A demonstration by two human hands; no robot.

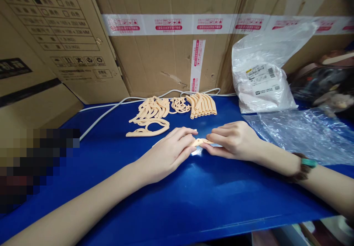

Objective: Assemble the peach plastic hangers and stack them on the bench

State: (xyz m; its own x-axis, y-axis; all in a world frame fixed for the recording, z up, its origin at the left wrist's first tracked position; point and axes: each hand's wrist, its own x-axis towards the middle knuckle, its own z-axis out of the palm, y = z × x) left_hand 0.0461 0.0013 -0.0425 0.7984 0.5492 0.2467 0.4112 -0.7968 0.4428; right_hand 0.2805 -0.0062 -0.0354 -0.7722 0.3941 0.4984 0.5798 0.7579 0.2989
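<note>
Over the blue table, my left hand (168, 151) and my right hand (235, 139) pinch a beige plastic folding hanger (198, 142) from opposite sides. Its middle joint, with a small round hole, shows between my fingertips; much of the rest lies hidden under both hands. A folded beige hanger (155, 131) rests just beyond my left hand. Behind it are a pile of curved hanger arms (154, 107), a small heap of beige hooks (180, 105) and a neat row of more hanger arms (202, 104).
Large cardboard boxes (166, 58) wall off the back and left of the blue table (182, 201). A white cable (103, 115) runs along the back. At the right stand a labelled plastic bag (262, 80) and a flat clear plastic sheet (298, 137). The table's front edge is near.
</note>
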